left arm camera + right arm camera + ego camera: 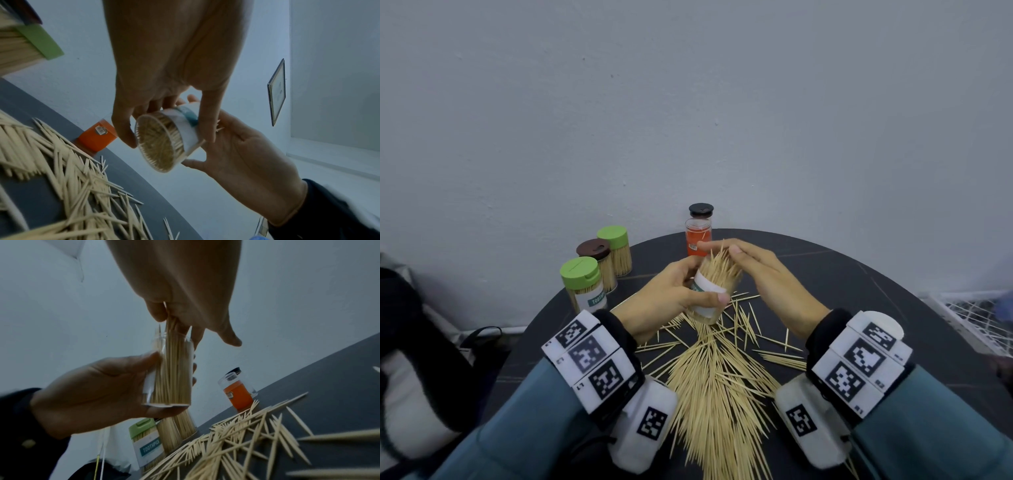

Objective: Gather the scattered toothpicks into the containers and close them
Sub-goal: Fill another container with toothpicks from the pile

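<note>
My left hand (681, 291) grips a clear toothpick container (714, 291) with a white label, tilted above the dark round table (859, 291). It has no lid and is packed with toothpicks. My right hand (743, 263) is at its mouth and pinches a bundle of toothpicks (170, 327) that stands in the container (170, 374). The left wrist view shows the container's clear bottom (160, 141) between both hands. A big pile of loose toothpicks (715, 383) lies on the table below the hands, with strays fanned out to the right.
Three lidded, filled containers stand at the table's back left: green lid (580, 274), brown lid (594, 250), green lid (613, 236). An orange-labelled container (699, 240) with a black lid stands behind the hands. The wall is close behind. A wire rack (962, 318) is at the right.
</note>
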The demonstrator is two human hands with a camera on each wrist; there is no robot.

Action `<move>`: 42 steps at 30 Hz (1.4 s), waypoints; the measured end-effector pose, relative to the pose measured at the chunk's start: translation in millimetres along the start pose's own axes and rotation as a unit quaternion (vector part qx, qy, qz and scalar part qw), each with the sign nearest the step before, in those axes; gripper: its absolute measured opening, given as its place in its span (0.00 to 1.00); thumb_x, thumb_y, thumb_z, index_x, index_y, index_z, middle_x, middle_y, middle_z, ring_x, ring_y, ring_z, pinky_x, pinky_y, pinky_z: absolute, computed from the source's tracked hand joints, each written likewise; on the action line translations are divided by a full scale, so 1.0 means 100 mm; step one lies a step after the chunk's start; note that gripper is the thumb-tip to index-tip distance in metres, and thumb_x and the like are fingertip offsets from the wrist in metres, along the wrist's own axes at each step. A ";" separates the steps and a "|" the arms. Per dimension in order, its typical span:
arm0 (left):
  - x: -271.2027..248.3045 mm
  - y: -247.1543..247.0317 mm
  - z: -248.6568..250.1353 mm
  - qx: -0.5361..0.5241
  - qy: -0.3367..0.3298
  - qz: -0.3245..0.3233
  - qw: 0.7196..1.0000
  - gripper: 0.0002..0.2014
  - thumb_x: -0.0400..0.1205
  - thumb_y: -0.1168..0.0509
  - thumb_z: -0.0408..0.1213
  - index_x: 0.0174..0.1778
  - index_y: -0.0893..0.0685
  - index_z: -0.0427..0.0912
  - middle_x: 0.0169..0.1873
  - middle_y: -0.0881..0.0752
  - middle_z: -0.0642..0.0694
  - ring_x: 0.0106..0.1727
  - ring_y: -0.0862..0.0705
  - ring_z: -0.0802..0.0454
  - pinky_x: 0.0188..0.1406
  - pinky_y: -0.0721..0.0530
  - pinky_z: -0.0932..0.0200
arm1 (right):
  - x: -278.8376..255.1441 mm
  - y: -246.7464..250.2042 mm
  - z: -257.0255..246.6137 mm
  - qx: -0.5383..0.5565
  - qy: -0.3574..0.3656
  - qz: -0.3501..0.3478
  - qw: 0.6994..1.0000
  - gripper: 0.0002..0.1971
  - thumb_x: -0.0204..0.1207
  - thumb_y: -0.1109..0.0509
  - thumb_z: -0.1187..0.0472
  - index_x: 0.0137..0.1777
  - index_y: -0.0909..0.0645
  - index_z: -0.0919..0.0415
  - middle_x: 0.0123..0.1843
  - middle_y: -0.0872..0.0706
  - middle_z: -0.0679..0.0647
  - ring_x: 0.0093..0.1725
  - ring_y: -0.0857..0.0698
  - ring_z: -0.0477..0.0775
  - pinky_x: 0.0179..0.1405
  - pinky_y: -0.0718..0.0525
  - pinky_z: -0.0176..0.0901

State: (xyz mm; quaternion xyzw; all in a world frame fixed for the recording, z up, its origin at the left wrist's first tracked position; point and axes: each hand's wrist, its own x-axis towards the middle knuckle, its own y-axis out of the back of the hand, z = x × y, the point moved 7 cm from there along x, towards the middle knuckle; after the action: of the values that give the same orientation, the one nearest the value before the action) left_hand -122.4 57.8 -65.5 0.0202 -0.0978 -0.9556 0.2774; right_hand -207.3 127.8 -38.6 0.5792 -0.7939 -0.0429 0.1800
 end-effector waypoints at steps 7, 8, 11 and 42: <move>-0.02 -0.10 -0.01 0.024 0.006 -0.041 0.999 0.19 0.75 0.29 0.25 0.59 0.23 0.46 0.51 0.13 0.51 0.50 0.14 0.63 0.48 0.17 0.69 | -0.02 -0.14 0.12 -0.099 -0.055 -0.071 0.991 0.24 0.83 0.57 0.41 0.74 0.32 0.40 0.80 0.38 0.36 0.81 0.46 0.37 0.81 0.61 0.62; -0.01 -0.09 -0.01 0.024 0.007 -0.038 0.999 0.20 0.75 0.29 0.26 0.61 0.22 0.44 0.52 0.13 0.49 0.51 0.14 0.60 0.49 0.17 0.68 | -0.01 -0.12 0.12 -0.098 -0.056 -0.061 0.992 0.24 0.83 0.57 0.41 0.75 0.33 0.39 0.80 0.38 0.37 0.81 0.46 0.38 0.81 0.61 0.63; 0.00 -0.02 -0.01 0.004 0.008 -0.011 1.000 0.22 0.74 0.28 0.27 0.65 0.22 0.38 0.54 0.14 0.43 0.52 0.15 0.54 0.51 0.17 0.64 | -0.01 -0.02 0.00 -0.072 -0.019 -0.024 0.997 0.22 0.84 0.55 0.44 0.77 0.36 0.40 0.78 0.34 0.37 0.78 0.39 0.35 0.82 0.52 0.53; 0.04 0.26 -0.02 -0.020 -0.012 0.076 0.997 0.28 0.70 0.26 0.22 0.66 0.23 0.38 0.59 0.15 0.39 0.61 0.16 0.45 0.60 0.18 0.55 | 0.00 0.06 -0.13 -0.217 0.066 -0.030 0.974 0.16 0.83 0.42 0.55 0.68 0.22 0.45 0.75 0.30 0.34 0.76 0.40 0.31 0.79 0.60 0.68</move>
State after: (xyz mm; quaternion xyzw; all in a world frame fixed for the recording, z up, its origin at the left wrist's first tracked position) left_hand -111.3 33.7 -62.2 -0.0045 -0.0838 -0.9337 0.3481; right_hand -208.1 131.2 -25.1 0.5517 -0.7341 -0.1810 0.3521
